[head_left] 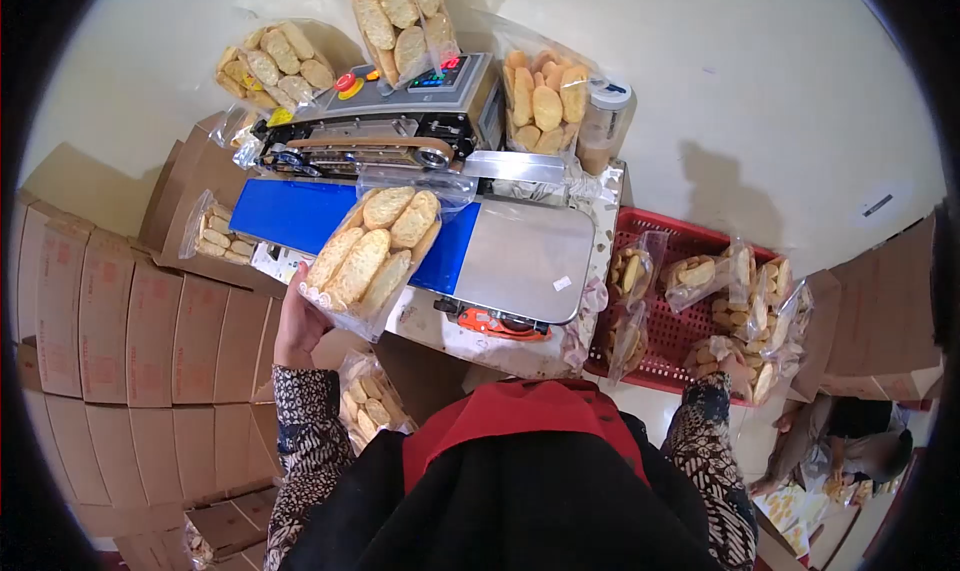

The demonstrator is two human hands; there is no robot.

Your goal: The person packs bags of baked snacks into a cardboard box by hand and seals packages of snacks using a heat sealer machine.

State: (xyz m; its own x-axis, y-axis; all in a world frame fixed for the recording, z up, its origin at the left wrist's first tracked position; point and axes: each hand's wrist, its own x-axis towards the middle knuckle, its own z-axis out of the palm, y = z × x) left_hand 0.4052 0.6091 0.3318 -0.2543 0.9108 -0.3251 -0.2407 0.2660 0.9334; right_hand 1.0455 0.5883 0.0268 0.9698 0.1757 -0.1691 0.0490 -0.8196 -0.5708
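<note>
My left hand (300, 323) grips the lower left side of a clear plastic bag of oval bread pieces (368, 246). This bag leans over the blue conveyor belt (285, 209) of a band sealing machine (375, 136), its loose top edge near the sealing band. Off to the right, my right hand (737, 373) is closed at a bag of bread pieces (712, 351) in the red plastic crate (675, 223). Its fingertips are partly hidden among the bags. Several more filled bags lie in the crate.
Filled bags lean on and around the machine, with a lidded plastic jar (605, 126) beside them. A metal plate (525, 256) adjoins the belt; an orange tool (500, 323) sits below. Cardboard boxes (150, 331) are stacked left. Another person (850, 441) sits at lower right.
</note>
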